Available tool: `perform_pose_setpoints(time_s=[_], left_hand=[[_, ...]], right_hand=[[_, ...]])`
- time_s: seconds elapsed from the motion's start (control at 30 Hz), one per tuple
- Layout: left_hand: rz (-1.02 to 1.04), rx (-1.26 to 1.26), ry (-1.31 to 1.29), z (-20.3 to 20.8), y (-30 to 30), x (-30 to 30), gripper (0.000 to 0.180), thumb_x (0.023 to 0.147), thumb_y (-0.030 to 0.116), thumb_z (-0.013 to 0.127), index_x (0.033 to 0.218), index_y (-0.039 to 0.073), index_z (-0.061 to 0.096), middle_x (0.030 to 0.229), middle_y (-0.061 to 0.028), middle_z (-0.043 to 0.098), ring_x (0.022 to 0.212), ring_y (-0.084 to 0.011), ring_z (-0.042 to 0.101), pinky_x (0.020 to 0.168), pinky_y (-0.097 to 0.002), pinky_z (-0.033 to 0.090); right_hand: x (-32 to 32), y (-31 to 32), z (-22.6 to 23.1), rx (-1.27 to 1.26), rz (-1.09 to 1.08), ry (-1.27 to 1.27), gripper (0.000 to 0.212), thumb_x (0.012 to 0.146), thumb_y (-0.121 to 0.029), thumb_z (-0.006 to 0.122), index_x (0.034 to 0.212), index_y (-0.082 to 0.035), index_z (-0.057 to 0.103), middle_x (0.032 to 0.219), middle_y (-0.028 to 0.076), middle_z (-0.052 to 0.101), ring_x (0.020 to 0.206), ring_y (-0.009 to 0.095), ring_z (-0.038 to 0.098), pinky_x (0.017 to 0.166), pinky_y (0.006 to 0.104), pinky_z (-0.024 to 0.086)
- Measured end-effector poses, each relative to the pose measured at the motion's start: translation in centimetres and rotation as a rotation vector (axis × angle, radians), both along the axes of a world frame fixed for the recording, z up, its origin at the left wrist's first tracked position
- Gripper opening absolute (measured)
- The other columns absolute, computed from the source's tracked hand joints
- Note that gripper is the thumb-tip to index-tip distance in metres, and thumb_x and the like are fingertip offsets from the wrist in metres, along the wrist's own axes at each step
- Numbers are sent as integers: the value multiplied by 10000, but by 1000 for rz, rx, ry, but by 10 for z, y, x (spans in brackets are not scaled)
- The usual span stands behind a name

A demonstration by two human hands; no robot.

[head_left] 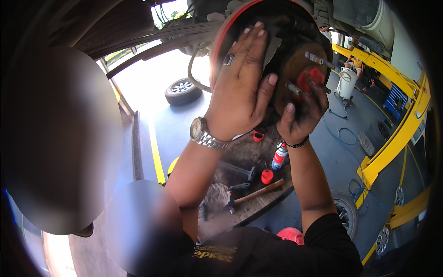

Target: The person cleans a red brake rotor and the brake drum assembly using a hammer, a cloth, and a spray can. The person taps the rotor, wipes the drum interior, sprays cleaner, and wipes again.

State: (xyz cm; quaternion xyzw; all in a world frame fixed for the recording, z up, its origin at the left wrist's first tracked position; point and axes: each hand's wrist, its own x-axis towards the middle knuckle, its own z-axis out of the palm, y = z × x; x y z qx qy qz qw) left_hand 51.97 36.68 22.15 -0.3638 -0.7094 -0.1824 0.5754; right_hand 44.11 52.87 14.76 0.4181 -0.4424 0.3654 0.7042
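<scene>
Above me hangs a round brake assembly [280, 31] with a red rim and dark inside. My left hand [240, 87], wearing a ring and a metal watch, lies against its left part with fingers stretched out and thumb apart. The rusty wheel hub [282, 94] faces me, with threaded studs [293, 88] sticking out and a red cap-like piece [310, 79] at its centre. My right hand [302, 117] is curled at the hub's lower edge, its fingers reaching the red piece and its thumb apart from them. The exact contact under those fingers is partly hidden.
Below my arms, a worn board carries a spray can [279, 155], a red cup-like cap [267, 176], a wooden handle [259, 191] and metal tools. A wheel [183, 92] lies on the floor behind. Yellow lift arms [392, 150] and a blue hose stand right; blurred patches cover the left.
</scene>
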Motion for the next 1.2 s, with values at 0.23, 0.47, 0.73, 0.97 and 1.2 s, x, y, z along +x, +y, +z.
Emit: perform_pose_setpoints(time_s=[0.23,0.47,0.73,0.97,1.2], left_hand=[[-64,14,20,13,9,4,677,857,267,665,1401,-55,424,1426,-312,447,1341,-467,428,1083,-470,383],[-59,163,-6,-10,12,23,797,785,393,737,1377,-56,450,1393,-286,480,1312,-442,455,1060,-480,410],[-100,-14,-142,53,20,-3,866,738,461,758,1351,-75,465,1387,-294,476,1275,-442,477,1045,-492,417],[-129,88,-6,4,5,18,938,720,463,768,1398,-77,408,1400,-317,444,1304,-465,446,1065,-488,397],[-127,161,14,-28,11,-4,1003,783,600,658,1450,-78,339,1457,-343,371,1360,-509,366,1112,-521,324]], right_hand=[[5,5,-5,34,12,-62,557,931,-278,580,1355,23,380,1335,233,386,1264,403,465,1052,517,433],[-5,-3,-3,5,118,46,605,941,-339,567,1374,17,343,1348,274,381,1274,397,438,1069,519,413],[4,5,-10,80,82,-70,647,926,-312,538,1359,79,258,1392,329,318,1295,406,424,1084,493,389],[11,1,2,81,149,-86,693,936,-378,508,1390,84,262,1336,304,417,1276,426,455,1070,503,390],[12,15,-1,122,3,-79,782,956,-489,429,1411,109,212,1343,339,425,1258,430,475,1072,526,380]])
